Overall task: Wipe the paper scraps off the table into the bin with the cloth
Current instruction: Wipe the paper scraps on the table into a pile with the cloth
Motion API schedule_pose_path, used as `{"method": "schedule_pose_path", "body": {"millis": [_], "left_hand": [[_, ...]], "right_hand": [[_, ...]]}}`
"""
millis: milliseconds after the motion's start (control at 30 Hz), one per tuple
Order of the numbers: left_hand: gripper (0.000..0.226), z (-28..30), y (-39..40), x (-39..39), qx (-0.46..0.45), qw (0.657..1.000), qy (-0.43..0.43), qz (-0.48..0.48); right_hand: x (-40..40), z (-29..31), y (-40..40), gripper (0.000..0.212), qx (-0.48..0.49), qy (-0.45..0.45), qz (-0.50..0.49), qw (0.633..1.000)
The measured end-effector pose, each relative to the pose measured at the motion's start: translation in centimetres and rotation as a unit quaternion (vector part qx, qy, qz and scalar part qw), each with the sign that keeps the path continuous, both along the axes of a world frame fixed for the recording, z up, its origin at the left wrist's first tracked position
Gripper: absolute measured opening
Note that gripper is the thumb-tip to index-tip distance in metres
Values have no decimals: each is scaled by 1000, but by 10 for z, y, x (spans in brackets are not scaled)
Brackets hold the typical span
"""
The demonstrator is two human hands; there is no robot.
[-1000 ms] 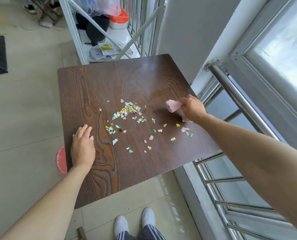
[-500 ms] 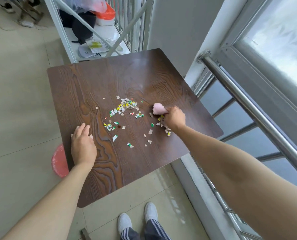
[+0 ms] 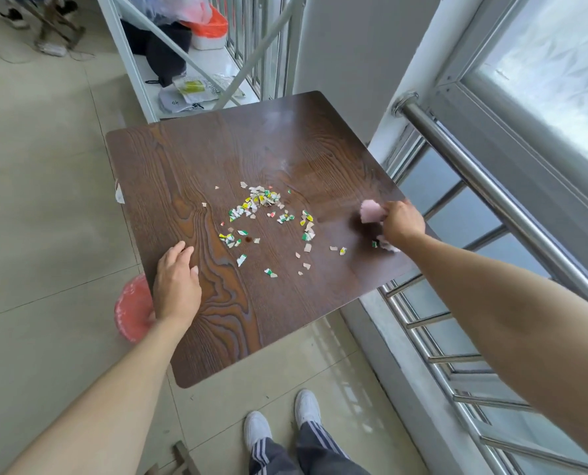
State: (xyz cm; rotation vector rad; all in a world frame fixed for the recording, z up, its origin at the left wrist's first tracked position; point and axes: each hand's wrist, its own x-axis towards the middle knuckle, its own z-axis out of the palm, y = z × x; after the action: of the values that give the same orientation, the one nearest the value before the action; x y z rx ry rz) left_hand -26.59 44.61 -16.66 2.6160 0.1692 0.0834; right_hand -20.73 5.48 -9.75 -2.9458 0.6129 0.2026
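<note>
Small white, green and yellow paper scraps [image 3: 261, 214] lie scattered over the middle of a dark wooden table [image 3: 217, 159]. My right hand [image 3: 402, 222] grips a crumpled pink cloth [image 3: 371, 211] close to the table's right edge, to the right of the scraps. My left hand [image 3: 176, 282] rests flat on the table's left front edge with its fingers spread. A red bin [image 3: 131, 308] stands on the floor below the table's left edge, partly hidden by the tabletop and my left wrist.
A steel handrail [image 3: 484, 186] and window run along the right side, close to the table. A white metal rack [image 3: 169, 46] with bags and packets stands behind the table. My white shoes [image 3: 306, 406] are on the tiled floor [image 3: 39, 217] in front.
My right hand with the cloth has swung back right to the table's edge after sweeping left. A few right-side scraps now lie nearer the centre. My left hand stays put.
</note>
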Motion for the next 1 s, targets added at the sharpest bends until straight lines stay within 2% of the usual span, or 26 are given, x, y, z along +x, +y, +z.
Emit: {"method": "schedule_pose_path", "body": {"millis": [100, 200, 567, 733, 867, 1000], "left_hand": [[41, -2, 6, -6, 14, 1000, -1, -18], [43, -4, 11, -8, 15, 999, 2, -30], [43, -1, 7, -10, -1, 1000, 2, -22], [44, 0, 9, -10, -3, 999, 12, -29], [45, 1, 15, -10, -1, 999, 16, -44], [46, 0, 18, -13, -2, 999, 13, -51]], "right_hand": [[-21, -17, 10, 41, -7, 33, -23, 999], [-31, -27, 31, 39, 9, 24, -65, 998], [-11, -26, 164, 38, 186, 8, -94, 978], [14, -18, 193, 36, 255, 18, -93, 962], [28, -12, 174, 35, 250, -21, -106, 962], [39, -2, 134, 35, 176, -38, -96, 979]]}}
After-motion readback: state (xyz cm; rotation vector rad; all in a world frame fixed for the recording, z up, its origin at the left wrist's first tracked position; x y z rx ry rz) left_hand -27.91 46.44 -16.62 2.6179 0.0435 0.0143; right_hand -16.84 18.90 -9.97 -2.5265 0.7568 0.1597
